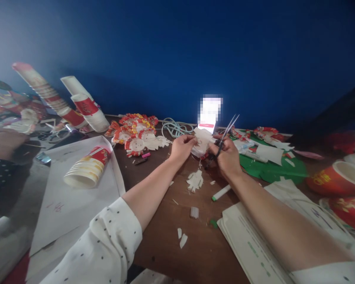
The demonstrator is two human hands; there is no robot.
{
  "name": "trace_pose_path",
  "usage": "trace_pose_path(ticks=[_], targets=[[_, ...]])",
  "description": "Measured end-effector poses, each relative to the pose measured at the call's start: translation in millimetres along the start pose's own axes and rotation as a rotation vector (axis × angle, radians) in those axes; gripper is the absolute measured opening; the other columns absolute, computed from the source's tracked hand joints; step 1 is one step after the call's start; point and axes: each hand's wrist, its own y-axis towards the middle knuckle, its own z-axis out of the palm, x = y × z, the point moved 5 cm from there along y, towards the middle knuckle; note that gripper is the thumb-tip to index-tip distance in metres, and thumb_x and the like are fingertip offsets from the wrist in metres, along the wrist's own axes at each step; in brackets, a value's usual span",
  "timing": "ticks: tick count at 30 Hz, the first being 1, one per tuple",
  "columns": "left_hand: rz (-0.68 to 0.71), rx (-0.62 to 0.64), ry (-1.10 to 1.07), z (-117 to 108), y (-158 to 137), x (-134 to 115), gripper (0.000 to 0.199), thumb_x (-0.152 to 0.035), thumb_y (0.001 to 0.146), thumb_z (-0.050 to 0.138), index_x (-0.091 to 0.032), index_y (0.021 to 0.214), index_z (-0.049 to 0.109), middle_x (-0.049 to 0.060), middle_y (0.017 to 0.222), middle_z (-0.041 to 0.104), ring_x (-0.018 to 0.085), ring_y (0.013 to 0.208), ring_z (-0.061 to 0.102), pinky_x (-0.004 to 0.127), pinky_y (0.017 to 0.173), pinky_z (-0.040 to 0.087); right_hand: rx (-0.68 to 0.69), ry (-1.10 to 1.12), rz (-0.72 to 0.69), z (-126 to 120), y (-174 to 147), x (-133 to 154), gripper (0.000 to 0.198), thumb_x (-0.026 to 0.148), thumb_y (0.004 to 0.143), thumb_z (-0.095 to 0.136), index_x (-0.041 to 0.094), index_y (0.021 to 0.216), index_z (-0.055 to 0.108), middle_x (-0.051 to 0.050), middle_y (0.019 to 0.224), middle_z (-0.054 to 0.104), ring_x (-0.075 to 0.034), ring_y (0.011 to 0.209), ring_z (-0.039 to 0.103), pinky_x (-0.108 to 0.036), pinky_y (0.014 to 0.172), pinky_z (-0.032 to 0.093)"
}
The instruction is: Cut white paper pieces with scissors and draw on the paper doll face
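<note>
Between the fingertips of my left hand (182, 146) is a white paper piece (204, 137), held up above the table. My right hand (228, 157) grips a pair of scissors (229, 128), its two thin blades pointing up and away and slightly apart. The thumb and fingers of that hand also reach the paper's right edge. Red material shows just under the paper, partly hidden. On the table below lies a white hand-shaped paper cutout (195, 180). Small paper scraps (183, 240) are scattered nearer to me.
A lit phone (208, 112) stands against the blue wall. Decorated red-and-white paper pieces (136, 132) lie left of it. Stacked paper cups (85, 169) rest on a white sheet. A green-capped marker (221, 193) lies near my right forearm. Another person's hand (6, 142) is at far left.
</note>
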Motion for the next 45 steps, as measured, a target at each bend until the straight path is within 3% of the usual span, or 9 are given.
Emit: trace_pose_path(ticks=[15,20,24,30,34,37,39,41,45], targets=[[0.019,0.01,0.076,5,-8,-7,0.03,-0.044,0.069,0.069,-0.016,0.079,0.067,0.001,0.074,0.065,0.013,0.068,0.056,0.025,0.065,0.044,0.087,0.001,0.027,6,-2,-7,0.042,0.037,0.064,0.076,0.023,0.1,0.06,0.005,0.067,0.063,-0.013,0.058,0.058,-0.027,0.057,0.05],[-0.033,0.017,0.024,4,-7,-5,0.027,-0.038,0.07,0.067,-0.017,0.087,0.069,0.004,0.084,0.069,0.016,0.075,0.061,0.027,0.071,0.047,0.133,0.019,0.028,10,-3,-8,0.045,0.037,0.064,0.076,0.022,0.102,0.059,0.002,0.079,0.067,-0.014,0.064,0.062,-0.029,0.06,0.051],[-0.053,0.03,0.041,2,-6,-4,0.025,-0.035,0.07,0.067,-0.016,0.086,0.069,0.005,0.085,0.07,0.017,0.076,0.062,0.028,0.072,0.047,0.077,0.024,0.01,5,-1,-6,0.046,0.037,0.064,0.075,0.022,0.103,0.057,0.0,0.084,0.068,-0.015,0.068,0.063,-0.03,0.062,0.051],[0.027,0.134,0.169,8,-9,-11,0.026,-0.032,0.073,0.066,-0.016,0.092,0.068,0.007,0.09,0.069,0.019,0.085,0.062,0.031,0.08,0.047,0.061,0.011,0.03,4,-1,-6,0.042,0.034,0.063,0.075,0.021,0.101,0.06,0.003,0.074,0.064,-0.012,0.061,0.059,-0.027,0.058,0.048],[0.072,-0.057,0.133,1,-10,-14,0.06,-0.039,0.069,0.074,-0.014,0.121,0.056,0.016,0.127,0.053,0.022,0.107,0.056,0.032,0.089,0.047,0.01,0.065,0.042,2,0,-6,0.041,0.034,0.064,0.074,0.021,0.1,0.059,0.004,0.072,0.062,-0.011,0.059,0.058,-0.026,0.058,0.049],[0.029,-0.129,0.12,-1,-11,-12,0.088,-0.049,0.062,0.078,-0.014,0.135,0.044,0.02,0.14,0.041,0.023,0.107,0.056,0.033,0.089,0.047,-0.045,0.111,0.068,0,0,-6,0.043,0.034,0.064,0.075,0.022,0.102,0.059,0.006,0.071,0.06,-0.01,0.056,0.056,-0.025,0.054,0.048],[0.002,-0.095,0.108,3,-12,-11,0.087,-0.053,0.06,0.078,-0.013,0.131,0.047,0.019,0.13,0.051,0.022,0.099,0.059,0.033,0.085,0.048,-0.059,0.133,0.075,0,-1,-6,0.045,0.034,0.063,0.075,0.023,0.104,0.058,0.006,0.071,0.059,-0.01,0.055,0.055,-0.024,0.054,0.047],[-0.035,-0.019,0.099,8,-13,-9,0.073,-0.056,0.061,0.076,-0.012,0.116,0.059,0.015,0.11,0.064,0.021,0.088,0.061,0.032,0.078,0.047,-0.07,0.136,0.062,0,-2,-5,0.046,0.034,0.064,0.075,0.022,0.105,0.059,0.006,0.073,0.06,-0.01,0.056,0.055,-0.024,0.055,0.047],[-0.099,0.117,-0.027,18,-15,-2,0.042,-0.05,0.065,0.074,-0.015,0.089,0.069,0.006,0.08,0.069,0.016,0.069,0.059,0.028,0.067,0.044,-0.042,0.087,0.027,2,-3,-3,0.044,0.038,0.066,0.074,0.021,0.104,0.06,0.004,0.074,0.061,-0.011,0.059,0.056,-0.026,0.059,0.048]])
